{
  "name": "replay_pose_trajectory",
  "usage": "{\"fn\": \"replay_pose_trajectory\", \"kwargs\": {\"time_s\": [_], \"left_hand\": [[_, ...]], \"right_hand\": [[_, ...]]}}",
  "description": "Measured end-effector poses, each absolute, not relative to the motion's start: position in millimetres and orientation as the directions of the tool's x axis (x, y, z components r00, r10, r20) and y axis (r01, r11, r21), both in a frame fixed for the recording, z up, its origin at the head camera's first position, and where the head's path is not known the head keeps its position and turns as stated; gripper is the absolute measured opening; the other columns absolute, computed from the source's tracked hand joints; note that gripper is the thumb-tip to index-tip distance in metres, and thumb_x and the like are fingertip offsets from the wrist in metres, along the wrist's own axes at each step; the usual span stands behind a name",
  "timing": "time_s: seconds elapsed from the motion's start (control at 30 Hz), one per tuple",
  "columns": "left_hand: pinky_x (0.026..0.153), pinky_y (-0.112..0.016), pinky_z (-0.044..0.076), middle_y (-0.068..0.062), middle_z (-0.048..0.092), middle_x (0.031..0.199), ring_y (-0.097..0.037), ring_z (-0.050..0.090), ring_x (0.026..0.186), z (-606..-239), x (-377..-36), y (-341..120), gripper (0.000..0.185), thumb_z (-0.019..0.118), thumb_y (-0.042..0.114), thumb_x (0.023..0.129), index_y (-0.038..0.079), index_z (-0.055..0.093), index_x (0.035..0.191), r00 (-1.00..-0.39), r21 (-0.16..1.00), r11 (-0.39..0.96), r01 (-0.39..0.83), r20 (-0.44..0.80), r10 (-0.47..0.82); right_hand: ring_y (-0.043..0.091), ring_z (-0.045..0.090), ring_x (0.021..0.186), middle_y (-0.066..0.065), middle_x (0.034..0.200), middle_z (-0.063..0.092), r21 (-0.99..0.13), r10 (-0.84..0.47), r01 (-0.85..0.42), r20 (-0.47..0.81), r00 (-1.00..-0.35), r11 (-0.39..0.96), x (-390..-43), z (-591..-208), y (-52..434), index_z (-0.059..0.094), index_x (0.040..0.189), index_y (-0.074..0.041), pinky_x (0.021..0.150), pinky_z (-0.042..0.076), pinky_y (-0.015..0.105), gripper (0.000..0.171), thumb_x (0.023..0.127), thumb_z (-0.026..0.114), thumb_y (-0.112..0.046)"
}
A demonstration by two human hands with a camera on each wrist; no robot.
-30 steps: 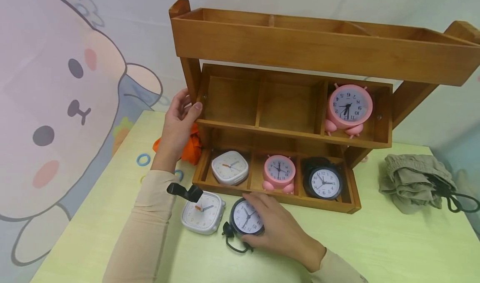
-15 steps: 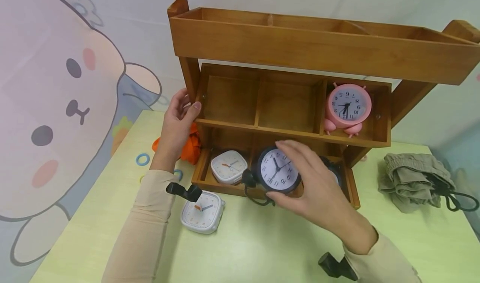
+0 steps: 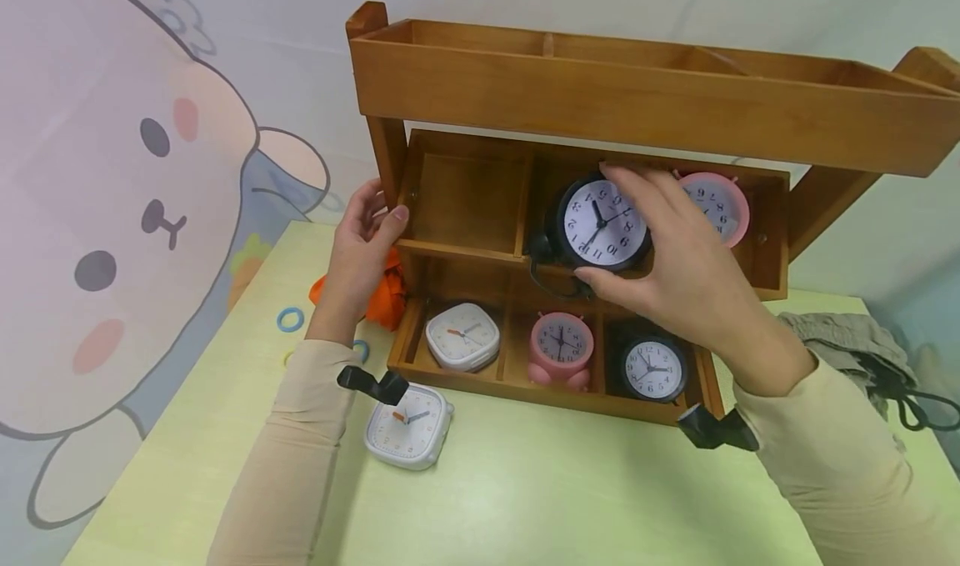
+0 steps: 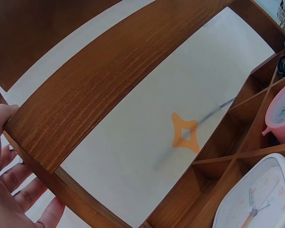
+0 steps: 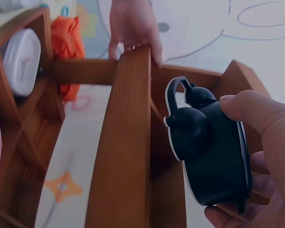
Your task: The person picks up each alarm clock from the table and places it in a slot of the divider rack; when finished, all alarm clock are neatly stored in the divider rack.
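While your left hand (image 3: 358,245) grips the wooden shelf (image 3: 637,99) post, your right hand (image 3: 678,270) holds the black alarm clock (image 3: 600,224) at the middle compartment; it looks light, rigid and smooth-cased, so keep pinching its rim.

The head view looks forward and down on the whole shelf (image 3: 592,241) from the surface's front edge. Both wrist views sit close against it, sharing its lower compartments.
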State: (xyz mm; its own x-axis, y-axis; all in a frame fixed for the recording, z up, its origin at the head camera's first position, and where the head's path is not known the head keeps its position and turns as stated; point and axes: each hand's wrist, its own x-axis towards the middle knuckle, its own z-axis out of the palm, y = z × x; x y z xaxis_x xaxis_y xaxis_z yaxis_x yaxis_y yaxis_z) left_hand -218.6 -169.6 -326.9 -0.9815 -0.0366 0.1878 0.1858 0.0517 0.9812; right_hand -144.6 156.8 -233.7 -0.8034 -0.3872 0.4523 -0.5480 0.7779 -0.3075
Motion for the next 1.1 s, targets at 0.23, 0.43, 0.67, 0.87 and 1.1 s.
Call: {"fn": "replay_pose_trajectory", "kwargs": {"time_s": [0.23, 0.43, 0.67, 0.87, 1.1], "left_hand": [[0.116, -0.038, 0.038, -0.002, 0.046, 0.148, -0.019, 0.045, 0.135, -327, -219, -171, 0.055, 0.059, 0.032, 0.098, 0.025, 0.038, 0.148, -0.979, 0.979, 0.051, 0.199, 0.201, -0.037], [0.116, -0.039, 0.038, -0.002, 0.046, 0.149, -0.019, 0.045, 0.135, -326, -219, -170, 0.056, 0.059, 0.033, 0.098, 0.025, 0.037, 0.149, -0.98, 0.979, 0.061, 0.194, 0.196, -0.033], [0.116, -0.039, 0.038, -0.002, 0.046, 0.148, -0.019, 0.045, 0.134, -328, -220, -168, 0.055, 0.059, 0.033, 0.098, 0.026, 0.038, 0.149, -0.982, 0.981, 0.055, 0.187, 0.188, -0.03], [0.116, -0.039, 0.038, -0.002, 0.046, 0.149, -0.018, 0.045, 0.135, -329, -221, -168, 0.056, 0.059, 0.034, 0.098, 0.026, 0.038, 0.149, -0.98, 0.979, 0.068, 0.192, 0.195, -0.032], [0.116, -0.039, 0.038, -0.003, 0.045, 0.15, -0.019, 0.045, 0.136, -329, -221, -170, 0.056, 0.059, 0.033, 0.098, 0.025, 0.037, 0.149, -0.981, 0.981, 0.069, 0.183, 0.186, -0.052]], "right_hand": [[0.037, 0.035, 0.139, 0.019, 0.152, 0.038, -0.235, -0.427, -0.586, 0.49, -0.76, 0.775, -174, -226, 158, 0.036, 0.151, -0.006, 0.122, 0.019, 0.053, 0.089, 0.078, 0.081, -0.026], [0.038, 0.027, 0.143, 0.018, 0.156, 0.031, -0.197, -0.45, -0.584, 0.464, -0.763, 0.788, -191, -228, 161, 0.031, 0.153, -0.009, 0.123, 0.013, 0.054, 0.088, 0.08, 0.079, -0.023], [0.039, 0.018, 0.147, 0.015, 0.16, 0.023, -0.091, -0.541, -0.611, 0.377, -0.752, 0.786, -198, -239, 164, 0.026, 0.156, -0.011, 0.122, 0.019, 0.054, 0.094, 0.08, 0.081, -0.021], [0.042, 0.021, 0.146, 0.014, 0.161, 0.023, -0.056, -0.583, -0.627, 0.312, -0.75, 0.777, -200, -243, 164, 0.027, 0.155, -0.009, 0.119, 0.025, 0.057, 0.091, 0.082, 0.079, -0.023], [0.039, 0.014, 0.15, 0.014, 0.163, 0.021, -0.075, -0.593, -0.635, 0.288, -0.752, 0.769, -202, -242, 164, 0.028, 0.155, -0.007, 0.122, 0.018, 0.054, 0.089, 0.083, 0.079, -0.023]]}}
